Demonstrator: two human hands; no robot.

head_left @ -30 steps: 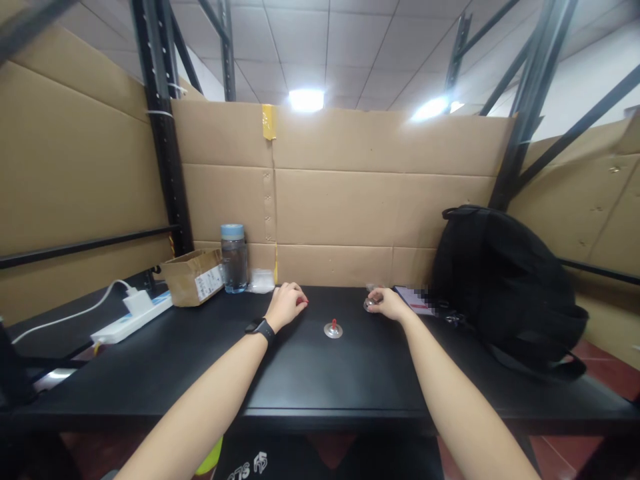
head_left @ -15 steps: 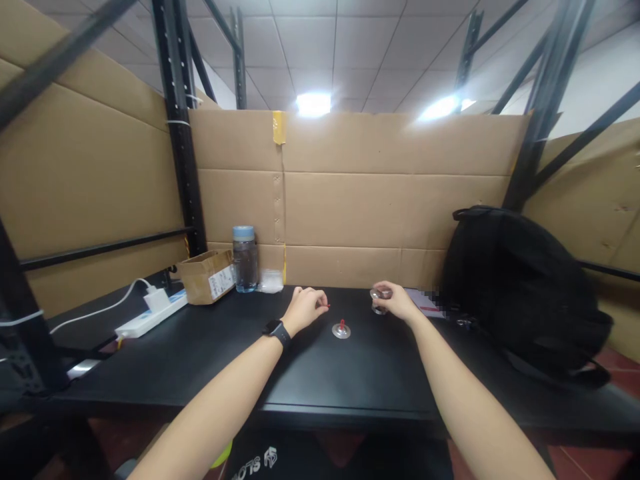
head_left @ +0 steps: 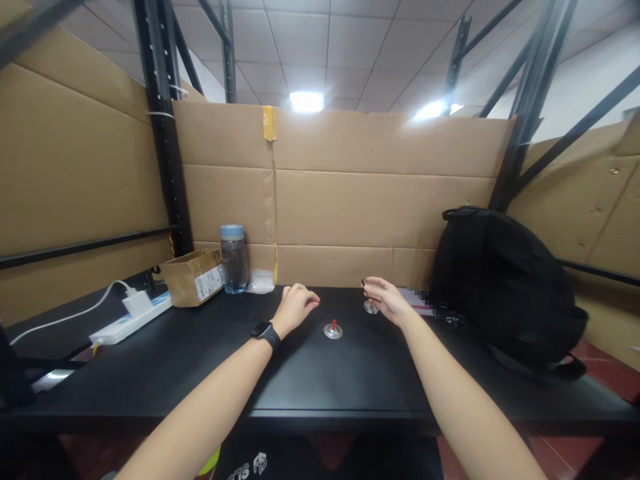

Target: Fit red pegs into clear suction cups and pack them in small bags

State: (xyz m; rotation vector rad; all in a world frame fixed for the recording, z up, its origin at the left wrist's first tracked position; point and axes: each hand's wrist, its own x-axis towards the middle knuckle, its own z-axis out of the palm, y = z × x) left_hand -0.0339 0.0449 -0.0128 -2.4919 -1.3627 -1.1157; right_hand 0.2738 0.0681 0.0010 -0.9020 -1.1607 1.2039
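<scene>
My left hand [head_left: 296, 309] is closed in a pinch just above the black tabletop, with a tiny red piece [head_left: 319, 303] barely showing at the fingertips. Right of it, a clear round disc [head_left: 333, 331] resembling a suction cup lies flat, a red peg standing up from its middle. My right hand [head_left: 386, 300] is farther right, its thumb and fingers closed round something small with a dark edge [head_left: 363, 283], mostly hidden. Under those fingers a clear round piece [head_left: 371, 307] shows close to the table; whether it is separate from the held thing I cannot tell.
A black backpack [head_left: 505, 293] fills the right side. At the back left stand a water bottle [head_left: 234, 260], an open cardboard box [head_left: 193, 277] and a clear plastic packet [head_left: 261, 281]. A white power strip [head_left: 133, 319] lies far left. Cardboard walls [head_left: 350, 207] enclose the back.
The view has shifted slightly. My right hand has tilted, its fingers more stretched, and the clear piece below sits apart from the fingertips. My left hand stays pinched beside the pegged disc.
</scene>
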